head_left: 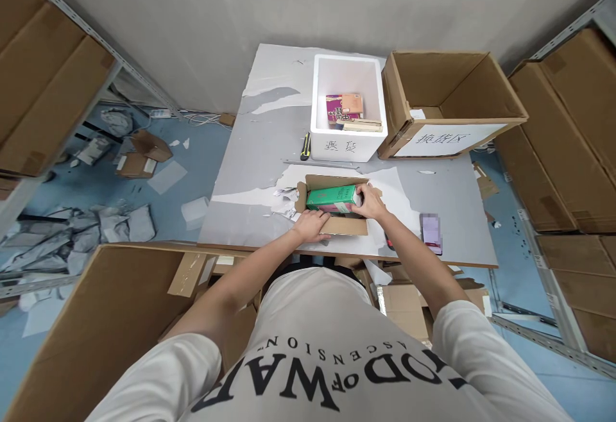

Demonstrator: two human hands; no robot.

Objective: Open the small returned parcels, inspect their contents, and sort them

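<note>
A small open cardboard box (344, 226) lies near the table's front edge with its flaps spread. Inside it sits a green and pink printed box (332, 197). My right hand (371, 203) has its fingers closed around the right end of that printed box. At the near left corner of the cardboard box, my left hand (312, 226) grips the front flap, the thumb lower than the fingers. The underside of the printed box is hidden by the cardboard walls.
Behind stand a white foam box (349, 146) holding several books (344, 109) and a large open carton (452, 120) with a handwritten label. A yellow-black utility knife (305, 146) lies beside the foam box. A phone (431, 233) is at right; torn paper (283, 200) at left.
</note>
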